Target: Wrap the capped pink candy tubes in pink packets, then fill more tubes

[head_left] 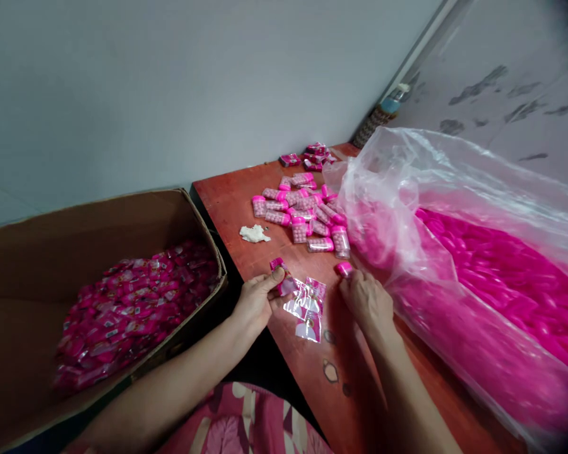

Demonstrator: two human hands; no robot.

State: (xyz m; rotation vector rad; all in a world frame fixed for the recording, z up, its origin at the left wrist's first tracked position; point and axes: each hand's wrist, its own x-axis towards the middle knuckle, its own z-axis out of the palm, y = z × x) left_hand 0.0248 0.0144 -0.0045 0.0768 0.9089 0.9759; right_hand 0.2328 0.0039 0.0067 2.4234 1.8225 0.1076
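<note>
- Pink printed packet (283,276) sat pinched in the left hand (256,297).
- Pink-capped bottle (343,270) lay forward-left, touching the right hand (366,301), nearer it; whether that grip pinched, one couldn't tell.

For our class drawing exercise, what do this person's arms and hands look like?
The left hand and right hand are ungloved; both forearms show no sleeve, watch or bracelet. A pink garment with pale patterning shows below.

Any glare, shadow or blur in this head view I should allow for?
Head view: white glare hides some print on the glossy film beside the left hand; bright streaks on the clear bag; deep shadow between carton and red table; upper right corner dark and soft.
</note>
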